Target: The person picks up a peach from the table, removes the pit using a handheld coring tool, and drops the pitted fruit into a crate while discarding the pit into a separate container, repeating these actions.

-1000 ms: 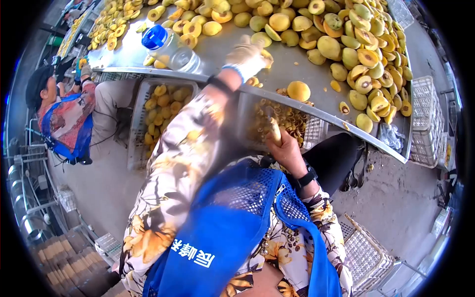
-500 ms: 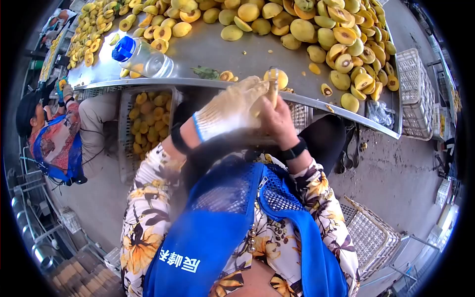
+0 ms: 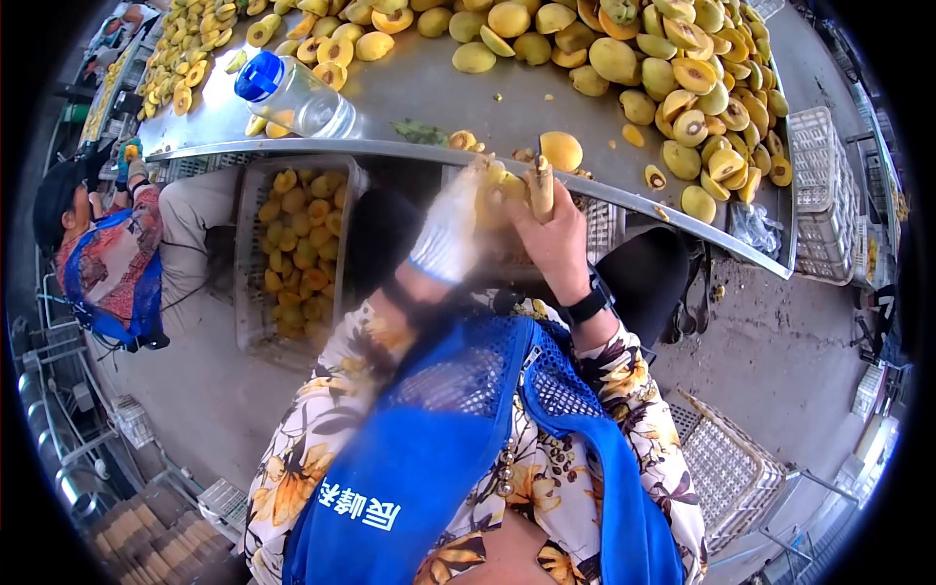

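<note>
My left hand (image 3: 450, 232), in a pale knitted glove, is closed around a yellow peach (image 3: 501, 185), blurred and partly hidden by the fingers. Bare and wearing a dark wristband, my right hand (image 3: 556, 237) grips a wooden-handled tool (image 3: 542, 188); its working end cannot be made out. Both hands are close together at the near edge of the metal table (image 3: 390, 148). Just beyond them lies a smooth yellow peach half (image 3: 562, 151), with small fruit scraps (image 3: 463, 140) to its left.
Halved peaches (image 3: 682, 78) are heaped across the table's far side. A blue-capped bottle (image 3: 302, 102) lies on the left and a clear plastic bag (image 3: 754, 226) on the right. Below the edge stands a crate of peaches (image 3: 300, 244). A co-worker (image 3: 117, 258) sits at left.
My left hand has tilted more upright and moved slightly down, blurring, with yellow fruit now showing at its fingers. My right hand has shifted slightly right and down with the tool.
</note>
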Motion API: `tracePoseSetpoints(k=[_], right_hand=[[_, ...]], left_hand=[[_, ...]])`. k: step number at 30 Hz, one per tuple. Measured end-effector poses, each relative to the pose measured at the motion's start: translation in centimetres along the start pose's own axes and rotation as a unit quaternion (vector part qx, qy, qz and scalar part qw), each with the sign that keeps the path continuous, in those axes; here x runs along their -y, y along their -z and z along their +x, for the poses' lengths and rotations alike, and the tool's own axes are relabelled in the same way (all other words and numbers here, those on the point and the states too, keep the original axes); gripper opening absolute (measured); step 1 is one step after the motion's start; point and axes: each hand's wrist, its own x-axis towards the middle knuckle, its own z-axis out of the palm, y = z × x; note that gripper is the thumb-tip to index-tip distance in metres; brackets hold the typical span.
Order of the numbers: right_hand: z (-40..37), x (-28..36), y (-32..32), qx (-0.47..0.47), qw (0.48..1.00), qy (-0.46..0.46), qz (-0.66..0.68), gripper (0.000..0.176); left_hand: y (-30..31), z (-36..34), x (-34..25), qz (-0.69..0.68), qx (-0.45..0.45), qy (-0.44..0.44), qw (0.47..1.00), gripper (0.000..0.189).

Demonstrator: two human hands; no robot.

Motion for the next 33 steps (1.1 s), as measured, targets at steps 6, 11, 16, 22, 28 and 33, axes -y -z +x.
tracePoseSetpoints(k=[6, 11, 16, 22, 28, 33], right_hand=[[-0.3, 0.2, 0.2, -0.006, 0.996, 0.086, -0.020, 0.025], [-0.5, -0.8, 0.1, 0.024, 0.978, 0.175, -0.111, 0.023], [-2.4, -0.5, -0.2, 0.302, 0.903, 0.304, -0.023, 0.033], [-2.8, 0.7, -0.1, 0.151, 0.987, -0.014, -0.060, 0.026], [-2.8, -0.5, -0.1, 0.137, 0.989, 0.024, -0.049, 0.025], [-3.1, -0.8, -0.5, 0.118, 0.991, 0.027, -0.051, 0.022]], left_hand=[[-0.5, -0.2, -0.7, 0.308, 0.004, -0.147, 0.940, 0.038], [-1.2, -0.1, -0.3, 0.176, -0.045, -0.068, 0.981, 0.024], [0.2, 1.2, 0.1, -0.036, -0.067, 0.041, 0.996, 0.030], [1.4, 2.6, 0.3, -0.184, -0.064, -0.048, 0.980, 0.033], [0.8, 2.7, 2.2, 0.170, -0.109, -0.212, 0.956, 0.030], [0.5, 2.1, 2.1, 0.451, -0.140, -0.330, 0.817, 0.030]])
